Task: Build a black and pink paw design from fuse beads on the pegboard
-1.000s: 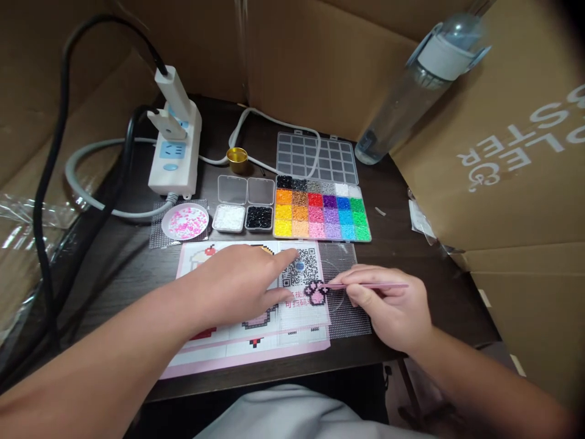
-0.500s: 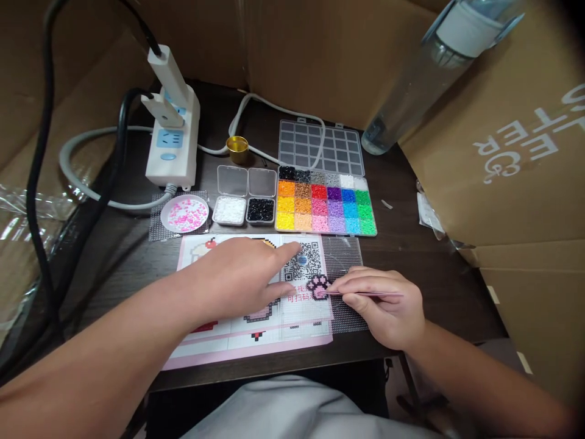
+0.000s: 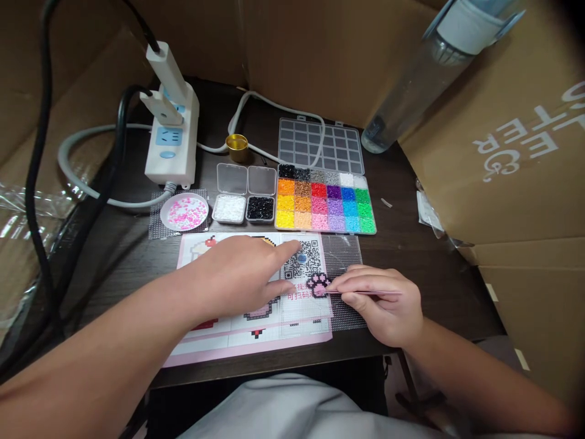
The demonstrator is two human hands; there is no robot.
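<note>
My right hand [image 3: 386, 300] pinches pink tweezers [image 3: 370, 292], whose tips reach the lower part of a paw-shaped bead design [image 3: 319, 285]. The paw has pink beads edged in black and sits on a clear pegboard [image 3: 345, 262]. Over the printed pattern sheet [image 3: 210, 347] rests my left hand [image 3: 244, 268], thumb and index finger stretched apart, with nothing seen in it. Its fingertips lie near the sheet's QR code [image 3: 308, 256], left of the paw. Whether the tweezers grip a bead is too small to tell.
Behind the sheet stand a multicolour bead box [image 3: 326, 198], a white-bead case [image 3: 229, 209], a black-bead case [image 3: 260, 209] and a dish of pink and white beads [image 3: 184, 212]. A power strip [image 3: 171, 134], golden cup [image 3: 237, 148] and leaning bottle [image 3: 415, 91] are farther back. Cardboard walls [image 3: 525, 207] surround the desk.
Almost nothing differs. The whole view has shifted very slightly, while both hands and the tweezers keep nearly the same place.
</note>
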